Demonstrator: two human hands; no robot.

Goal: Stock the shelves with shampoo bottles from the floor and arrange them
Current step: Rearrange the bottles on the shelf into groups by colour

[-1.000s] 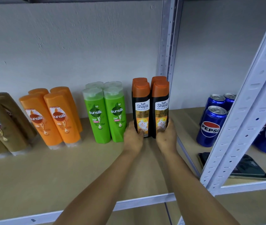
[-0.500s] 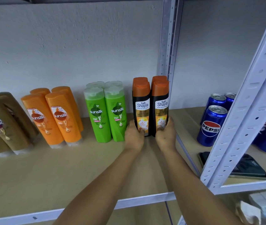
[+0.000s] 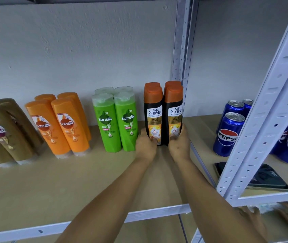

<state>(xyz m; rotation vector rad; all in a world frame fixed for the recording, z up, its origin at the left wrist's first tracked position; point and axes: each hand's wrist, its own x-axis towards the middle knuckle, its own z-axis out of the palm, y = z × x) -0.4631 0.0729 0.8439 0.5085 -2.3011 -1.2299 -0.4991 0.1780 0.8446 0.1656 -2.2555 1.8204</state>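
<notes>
Several black shampoo bottles with orange caps stand upright in two rows at the right end of the shelf (image 3: 34, 186). My left hand (image 3: 146, 144) grips the base of the front left black bottle (image 3: 154, 113). My right hand (image 3: 179, 142) grips the base of the front right black bottle (image 3: 174, 111), which stands against the shelf upright. To their left stand green Sunsilk bottles (image 3: 116, 120), then orange Sunsilk bottles (image 3: 60, 123), then brown Sunsilk bottles (image 3: 2, 132), all in pairs.
A perforated metal upright (image 3: 182, 50) divides this shelf from the one to the right, where blue Pepsi cans (image 3: 227, 134) and a dark flat wallet-like item (image 3: 266, 178) lie. A nearer diagonal post (image 3: 262, 111) crosses the right side. Bare shelf board lies in front of the bottles.
Both hands stay on the two front black bottles, which have shifted slightly back and right toward the upright. The camera view has tilted a little.
</notes>
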